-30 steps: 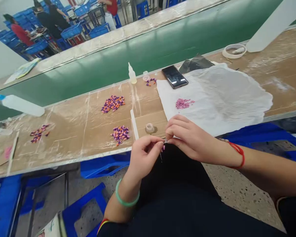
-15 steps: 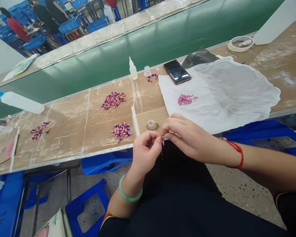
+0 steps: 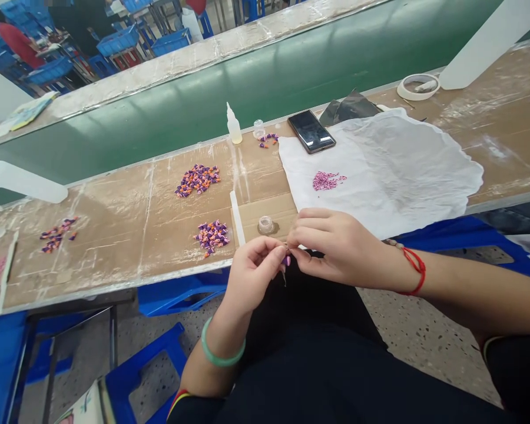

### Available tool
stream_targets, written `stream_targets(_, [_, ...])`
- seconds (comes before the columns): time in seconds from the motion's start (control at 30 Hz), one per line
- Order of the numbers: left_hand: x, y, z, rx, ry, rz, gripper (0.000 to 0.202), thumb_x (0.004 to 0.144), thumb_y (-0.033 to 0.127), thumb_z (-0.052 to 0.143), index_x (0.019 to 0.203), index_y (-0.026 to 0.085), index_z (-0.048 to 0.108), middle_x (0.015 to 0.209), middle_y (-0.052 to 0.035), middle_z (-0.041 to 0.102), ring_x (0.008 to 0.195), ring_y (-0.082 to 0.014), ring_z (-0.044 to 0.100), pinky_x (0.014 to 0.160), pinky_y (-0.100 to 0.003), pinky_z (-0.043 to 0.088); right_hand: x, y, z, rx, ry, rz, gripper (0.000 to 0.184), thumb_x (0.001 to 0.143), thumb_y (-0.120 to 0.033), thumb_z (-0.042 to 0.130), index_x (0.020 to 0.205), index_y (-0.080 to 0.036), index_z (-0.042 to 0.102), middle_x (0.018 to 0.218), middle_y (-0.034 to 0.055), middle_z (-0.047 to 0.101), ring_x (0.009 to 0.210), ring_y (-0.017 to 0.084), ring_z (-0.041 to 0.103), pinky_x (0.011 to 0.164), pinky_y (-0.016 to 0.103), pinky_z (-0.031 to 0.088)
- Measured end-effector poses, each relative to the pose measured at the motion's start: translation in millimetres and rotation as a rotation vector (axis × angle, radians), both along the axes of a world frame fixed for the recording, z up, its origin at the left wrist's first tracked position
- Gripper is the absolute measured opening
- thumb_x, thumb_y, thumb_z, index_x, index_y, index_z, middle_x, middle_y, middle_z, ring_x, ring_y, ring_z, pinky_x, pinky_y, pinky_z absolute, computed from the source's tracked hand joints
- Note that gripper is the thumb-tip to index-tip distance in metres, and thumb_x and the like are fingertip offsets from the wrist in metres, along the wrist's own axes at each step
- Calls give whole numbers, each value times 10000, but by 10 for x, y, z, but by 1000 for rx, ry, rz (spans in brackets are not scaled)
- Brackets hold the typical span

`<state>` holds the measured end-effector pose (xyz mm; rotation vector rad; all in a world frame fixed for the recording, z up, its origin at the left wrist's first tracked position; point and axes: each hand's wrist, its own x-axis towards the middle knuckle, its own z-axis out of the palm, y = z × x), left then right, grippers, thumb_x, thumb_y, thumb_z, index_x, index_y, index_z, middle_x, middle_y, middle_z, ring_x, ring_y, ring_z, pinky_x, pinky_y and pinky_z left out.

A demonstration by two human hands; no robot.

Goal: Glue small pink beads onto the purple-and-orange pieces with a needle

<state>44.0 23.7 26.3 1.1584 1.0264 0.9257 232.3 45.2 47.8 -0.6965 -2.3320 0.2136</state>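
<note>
My left hand (image 3: pixel 251 272) and my right hand (image 3: pixel 331 244) meet fingertip to fingertip just in front of the bench edge, above my lap. Both are pinched shut on one tiny purple piece (image 3: pixel 287 259) with a thin pin hanging from it. A green bangle sits on my left wrist, a red cord on my right. Closest on the bench are a small pile of purple-and-orange pieces (image 3: pixel 212 235), a white stick (image 3: pixel 237 210) and a little clear cap (image 3: pixel 265 224).
Further piles of purple-orange pieces (image 3: pixel 196 179) lie on the taped cardboard bench (image 3: pixel 128 224). White paper (image 3: pixel 401 171) carries pink beads (image 3: pixel 327 180) and a phone (image 3: pixel 311 131). A glue bottle (image 3: pixel 234 125) stands by the green conveyor (image 3: pixel 247 88). Blue stools are below; people work far left.
My hands stay pinched together on the small piece, shifting only slightly left. The view has drifted a little, nothing on the bench moved.
</note>
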Motion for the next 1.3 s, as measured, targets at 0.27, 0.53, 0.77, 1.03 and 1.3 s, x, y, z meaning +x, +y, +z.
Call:
stream_targets(0.27, [-34, 10, -70, 164, 93, 54, 281, 880, 379, 670, 712, 162, 613, 562, 37, 550, 500, -74, 470, 493, -187, 376, -24, 41, -55, 306, -73, 56, 266, 1026, -108, 414, 854, -146, 613, 834, 73, 685, 842, 198, 598, 756, 327, 488])
stream_targets(0.53, [-126, 8, -7, 1180, 617, 291, 131, 860, 64, 630, 832, 190, 607, 679, 22, 659, 558, -82, 556, 558, -189, 440, -90, -38, 36, -776, 385, -27, 99, 887, -166, 553, 798, -166, 595, 773, 8, 646, 680, 118, 585, 640, 224, 494])
stream_targets(0.77, [-199, 121, -1, 1333, 639, 222, 125, 876, 74, 626, 910, 192, 607, 705, -15, 686, 596, -115, 610, 578, -210, 488, -170, -39, 115, -870, 408, -34, 88, 819, -183, 563, 739, -167, 597, 714, -9, 614, 648, 108, 526, 619, 223, 452])
stream_targets(1.03, [-194, 112, 3, 1290, 593, 201, 115, 878, 79, 614, 892, 192, 619, 695, -1, 689, 568, -104, 599, 559, -204, 480, -233, -14, 74, -903, 406, -12, 80, 808, -181, 551, 732, -167, 573, 696, -19, 576, 632, 105, 498, 599, 223, 428])
stream_targets(1.3, [-370, 69, -175, 591, 260, 268, 81, 916, 229, 652, 857, 191, 693, 681, 15, 683, 486, -72, 586, 482, -171, 473, -168, 199, 50, -609, 200, 76, 126, 881, -135, 480, 768, -192, 483, 708, -17, 528, 629, 116, 458, 602, 233, 382])
